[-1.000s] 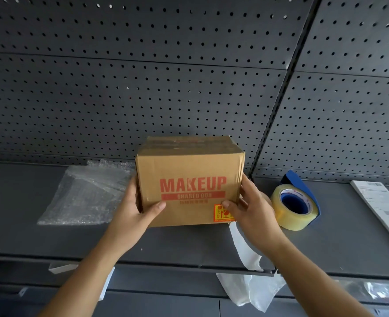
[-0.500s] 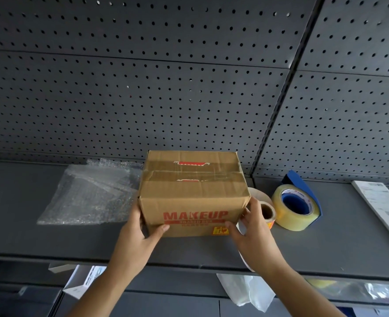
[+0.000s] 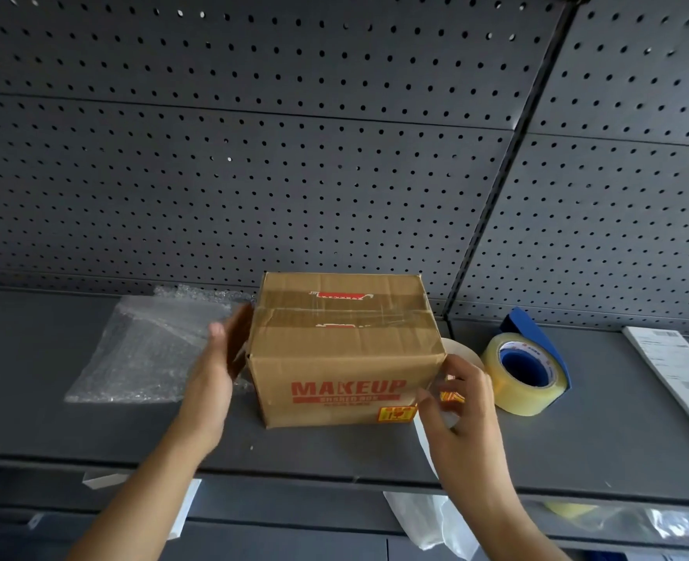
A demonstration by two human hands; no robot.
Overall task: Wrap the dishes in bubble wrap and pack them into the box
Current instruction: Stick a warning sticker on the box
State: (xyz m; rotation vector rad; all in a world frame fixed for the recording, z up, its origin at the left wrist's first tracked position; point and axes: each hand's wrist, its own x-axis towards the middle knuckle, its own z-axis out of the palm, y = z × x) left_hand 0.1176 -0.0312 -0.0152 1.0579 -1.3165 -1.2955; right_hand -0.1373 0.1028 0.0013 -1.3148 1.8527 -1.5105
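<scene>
1. A sheet of bubble wrap point(image 3: 144, 350) lies flat on the dark shelf point(image 3: 598, 451), left of everything else and reaching the pegboard wall point(image 3: 294, 176) behind.
2. The left grip point(image 3: 213, 382), a bare hand, is wide open with straight fingers and thumb up, palm facing the left side of the box. It is motion-blurred, so I cannot tell whether it touches the cardboard. It holds nothing.
3. The cardboard box point(image 3: 343, 350) stands upright on the shelf between the two hands. Its top flaps are closed and sealed with clear tape. Red "MAKEUP" lettering faces the camera, with a yellow sticker at the lower right.
4. The right grip point(image 3: 460, 415) is at the box's front right corner, fingers loosely spread and slightly bent, with nothing clasped in them.
5. A white tape roll point(image 3: 460, 352) shows partly behind that hand, just beside the box.
6. A clear tape roll point(image 3: 525, 374) in a blue dispenser sits farther right.
7. A printed paper sheet point(image 3: 679, 370) lies at the shelf's right edge.
</scene>
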